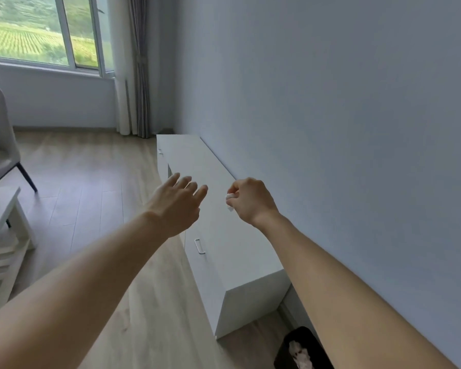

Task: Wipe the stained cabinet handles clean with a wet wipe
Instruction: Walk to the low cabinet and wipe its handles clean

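Both bare arms reach out over the long low white cabinet (218, 209) along the grey wall. The right hand (250, 201) has its grip clenched around a small crumpled white wet wipe (229, 201), held above the cabinet top. The left hand (177, 203) hovers beside it, fingers spread and released. A slim white metal handle (199, 246) sits on the cabinet front below, untouched
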`<state>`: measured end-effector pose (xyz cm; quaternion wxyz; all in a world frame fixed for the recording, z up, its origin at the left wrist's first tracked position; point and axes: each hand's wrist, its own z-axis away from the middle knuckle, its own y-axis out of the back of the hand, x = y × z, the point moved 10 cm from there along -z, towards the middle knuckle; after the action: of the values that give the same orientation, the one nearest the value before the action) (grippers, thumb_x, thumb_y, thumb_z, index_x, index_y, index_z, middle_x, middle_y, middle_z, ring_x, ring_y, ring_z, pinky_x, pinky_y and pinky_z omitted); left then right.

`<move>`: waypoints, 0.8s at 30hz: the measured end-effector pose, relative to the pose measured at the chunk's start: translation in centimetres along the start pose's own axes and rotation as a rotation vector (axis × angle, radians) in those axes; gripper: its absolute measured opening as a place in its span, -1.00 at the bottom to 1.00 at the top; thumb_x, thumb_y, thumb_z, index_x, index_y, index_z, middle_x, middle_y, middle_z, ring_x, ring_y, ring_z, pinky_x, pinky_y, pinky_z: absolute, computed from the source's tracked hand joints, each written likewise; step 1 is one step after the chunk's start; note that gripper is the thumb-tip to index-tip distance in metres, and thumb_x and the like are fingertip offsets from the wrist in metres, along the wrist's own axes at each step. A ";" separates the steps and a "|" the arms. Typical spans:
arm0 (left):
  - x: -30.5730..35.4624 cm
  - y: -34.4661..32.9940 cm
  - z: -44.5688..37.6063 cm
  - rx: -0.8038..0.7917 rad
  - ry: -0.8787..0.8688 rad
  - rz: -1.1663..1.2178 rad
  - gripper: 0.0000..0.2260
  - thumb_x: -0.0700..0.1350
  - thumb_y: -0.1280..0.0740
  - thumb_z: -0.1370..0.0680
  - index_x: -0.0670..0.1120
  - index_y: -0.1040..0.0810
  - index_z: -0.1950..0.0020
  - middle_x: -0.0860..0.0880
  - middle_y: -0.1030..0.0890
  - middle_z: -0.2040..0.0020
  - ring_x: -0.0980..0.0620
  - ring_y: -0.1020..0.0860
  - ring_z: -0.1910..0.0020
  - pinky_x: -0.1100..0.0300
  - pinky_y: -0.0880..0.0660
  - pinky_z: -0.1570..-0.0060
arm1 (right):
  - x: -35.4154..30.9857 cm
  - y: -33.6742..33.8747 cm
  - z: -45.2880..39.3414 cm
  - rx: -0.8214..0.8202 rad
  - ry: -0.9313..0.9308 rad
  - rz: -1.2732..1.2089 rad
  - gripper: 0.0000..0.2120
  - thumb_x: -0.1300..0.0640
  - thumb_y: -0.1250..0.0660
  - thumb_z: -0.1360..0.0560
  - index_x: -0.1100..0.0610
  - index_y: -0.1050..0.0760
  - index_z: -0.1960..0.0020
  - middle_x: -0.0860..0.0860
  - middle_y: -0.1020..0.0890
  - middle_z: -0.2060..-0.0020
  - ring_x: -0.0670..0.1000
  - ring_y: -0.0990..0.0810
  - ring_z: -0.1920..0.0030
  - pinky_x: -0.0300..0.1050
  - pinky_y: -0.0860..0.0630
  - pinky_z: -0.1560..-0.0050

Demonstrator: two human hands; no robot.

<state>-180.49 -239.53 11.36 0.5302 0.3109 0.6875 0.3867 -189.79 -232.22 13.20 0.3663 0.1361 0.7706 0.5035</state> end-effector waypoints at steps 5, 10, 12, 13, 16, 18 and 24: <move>-6.7 -8.6 -7.4 0.018 -0.089 -0.005 -0.51 0.05 -0.01 -0.67 -0.13 -0.02 -0.54 -0.09 -0.30 -0.45 -0.07 -0.16 -0.48 0.06 -0.02 -0.47 | 0.2 -5.9 -9.8 0.029 -0.102 -0.007 -0.84 0.22 -0.26 -0.46 0.18 -0.61 0.06 0.11 -0.62 0.01 0.08 -0.58 0.02 -0.07 -0.55 0.02; -12.0 -17.6 -14.7 0.012 -0.259 -0.066 -0.48 0.08 0.00 -0.67 -0.13 0.01 -0.55 -0.09 -0.27 -0.47 -0.09 -0.16 -0.49 0.05 -0.02 -0.47 | 1.3 -10.6 -17.8 0.092 -0.262 -0.060 -0.85 0.23 -0.27 -0.44 0.18 -0.61 0.11 0.10 -0.64 0.05 0.08 -0.59 0.06 -0.12 -0.50 0.12; -12.9 -20.6 -17.8 -0.006 -0.327 -0.054 -0.48 0.09 0.01 -0.67 -0.12 0.02 -0.56 -0.08 -0.26 -0.48 -0.08 -0.14 -0.50 0.05 -0.01 -0.47 | 2.1 -12.2 -20.1 0.098 -0.329 -0.060 -0.86 0.23 -0.26 -0.43 0.16 -0.61 0.14 0.08 -0.64 0.06 0.08 -0.59 0.07 -0.10 -0.53 0.10; -12.9 -21.9 -19.3 -0.006 -0.357 -0.041 -0.48 0.09 0.01 -0.67 -0.12 0.02 -0.56 -0.08 -0.27 -0.48 -0.07 -0.14 -0.50 0.05 -0.01 -0.47 | 2.6 -13.1 -21.2 0.097 -0.361 -0.060 -0.86 0.23 -0.26 -0.43 0.16 -0.61 0.15 0.07 -0.65 0.07 0.08 -0.59 0.08 -0.08 -0.55 0.10; -11.9 -25.6 -24.0 -0.005 -0.455 -0.001 -0.49 0.09 0.00 -0.67 -0.11 0.00 -0.55 -0.05 -0.29 -0.46 -0.04 -0.17 -0.48 0.07 -0.03 -0.46 | 5.2 -15.7 -23.9 0.122 -0.466 -0.078 -0.86 0.23 -0.26 -0.43 0.17 -0.61 0.14 0.09 -0.65 0.09 0.09 -0.59 0.09 -0.05 -0.56 0.07; -10.7 -28.6 -26.5 -0.003 -0.529 0.022 -0.51 0.08 -0.01 -0.67 -0.10 -0.03 -0.54 -0.05 -0.32 -0.44 -0.04 -0.20 -0.47 0.09 -0.06 -0.44 | 7.3 -18.3 -25.5 0.113 -0.530 -0.089 -0.86 0.23 -0.26 -0.43 0.17 -0.60 0.14 0.09 -0.64 0.08 0.09 -0.59 0.08 -0.06 -0.56 0.06; -8.4 -40.3 -31.8 -0.063 -0.695 0.062 -0.53 0.03 0.00 -0.67 -0.12 -0.04 -0.54 -0.08 -0.31 -0.42 -0.07 -0.23 -0.44 0.06 -0.09 -0.43 | 14.4 -28.9 -30.0 0.024 -0.731 -0.119 -0.86 0.22 -0.24 -0.46 0.16 -0.58 0.13 0.08 -0.63 0.06 0.09 -0.58 0.06 -0.06 -0.55 0.07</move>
<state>-209.97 -273.50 -14.85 0.7299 0.4284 0.4437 0.2945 -216.20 -257.38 -11.54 0.6444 0.2664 0.6011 0.3905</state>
